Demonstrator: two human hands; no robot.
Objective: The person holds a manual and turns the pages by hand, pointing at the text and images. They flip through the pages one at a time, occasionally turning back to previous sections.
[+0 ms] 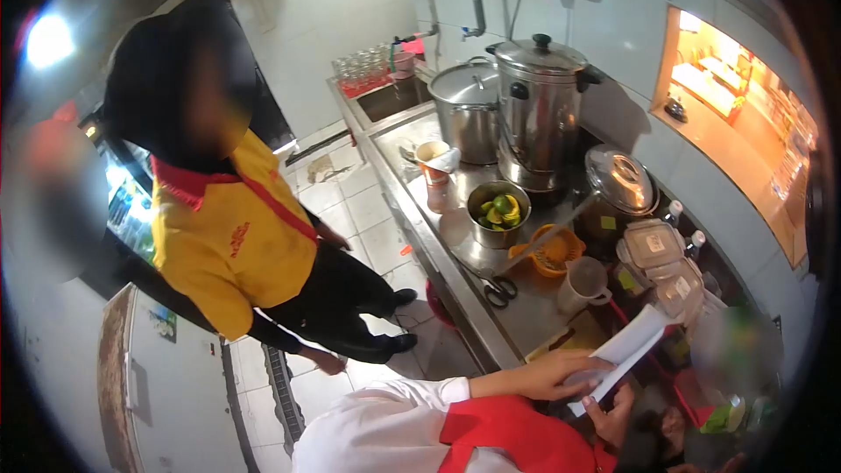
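Observation:
My left hand [565, 374] reaches in from the lower middle, its fingers closed on the edge of a folded white sheet [632, 346], which looks like paper. Just below it, my right hand [611, 416] grips the sheet's lower end with the thumb up. Something clear and shiny shows by my left fingers; I cannot make out what it is. Beyond my hands stand a clear measuring jug [583, 285] and black-handled scissors [500, 292]. An orange citrus juicer [554, 250] sits near a metal pot [498, 215] of cut green citrus.
A steel counter [420, 221] carries a tall urn [539, 114], a lidded stockpot [467, 109] and plastic food containers [653, 245]. Glasses [363, 66] stand by the sink [390, 101]. A person in a yellow shirt [236, 245] stands at the left. A serving hatch [740, 114] opens at right.

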